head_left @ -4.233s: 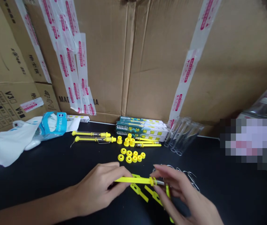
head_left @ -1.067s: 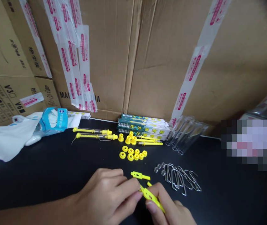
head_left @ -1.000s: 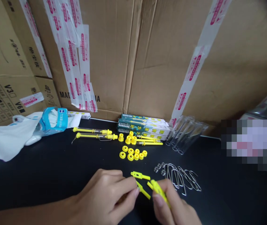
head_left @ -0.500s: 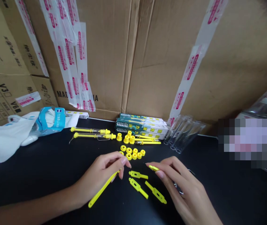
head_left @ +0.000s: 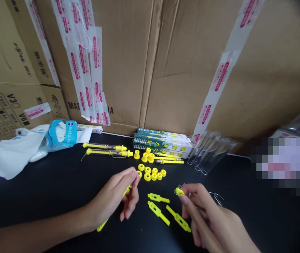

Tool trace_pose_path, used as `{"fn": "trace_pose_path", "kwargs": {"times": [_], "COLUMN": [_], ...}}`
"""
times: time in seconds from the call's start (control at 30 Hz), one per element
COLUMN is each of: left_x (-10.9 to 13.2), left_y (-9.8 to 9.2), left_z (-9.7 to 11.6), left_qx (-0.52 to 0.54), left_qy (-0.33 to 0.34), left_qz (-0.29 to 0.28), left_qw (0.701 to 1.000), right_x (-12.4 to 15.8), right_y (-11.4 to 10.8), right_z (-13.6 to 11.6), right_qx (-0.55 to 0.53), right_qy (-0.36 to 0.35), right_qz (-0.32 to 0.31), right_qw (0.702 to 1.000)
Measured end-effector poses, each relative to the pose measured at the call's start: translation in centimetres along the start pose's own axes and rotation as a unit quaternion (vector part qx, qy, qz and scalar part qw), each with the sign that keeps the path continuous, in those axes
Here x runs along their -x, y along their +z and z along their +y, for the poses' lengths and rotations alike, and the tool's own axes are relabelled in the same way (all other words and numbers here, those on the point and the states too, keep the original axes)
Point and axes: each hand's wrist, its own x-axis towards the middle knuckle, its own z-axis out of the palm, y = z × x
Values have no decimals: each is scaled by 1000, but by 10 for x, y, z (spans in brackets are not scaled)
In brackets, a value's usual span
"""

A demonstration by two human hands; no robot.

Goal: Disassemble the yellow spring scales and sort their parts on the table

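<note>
The left hand [head_left: 110, 197] curls its fingers around a yellow plastic strip [head_left: 101, 226], while the right hand [head_left: 208, 218] pinches a small yellow plastic piece [head_left: 180, 192] above the black counter [head_left: 46, 193]

Yellow plastic strip [head_left: 102, 226] mostly behind left hand [head_left: 111, 198] (only ends show); pixelated patch [head_left: 284, 165] unreadable.

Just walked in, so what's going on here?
A person is working at a black bench. Their left hand holds a yellow strip, and their right hand pinches a small yellow part. Three flat yellow pieces lie between the hands, with yellow rings just beyond and wire hooks by the right hand.
</note>
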Motion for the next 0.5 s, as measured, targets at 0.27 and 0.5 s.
{"fn": "trace_pose_path", "kwargs": {"times": [0.27, 0.5], "left_x": [7, 11], "left_y": [6, 8], "left_z": [4, 5], "left_qx": [39, 52], "left_qy": [-19, -19], "left_qz": [-148, -158], "left_qw": [988, 986], "right_x": [3, 0], "right_y": [3, 3], "right_z": [0, 0], "right_qx": [49, 128], "right_qy": [-46, -107], "right_qz": [-7, 72], "right_qw": [998, 983]}}
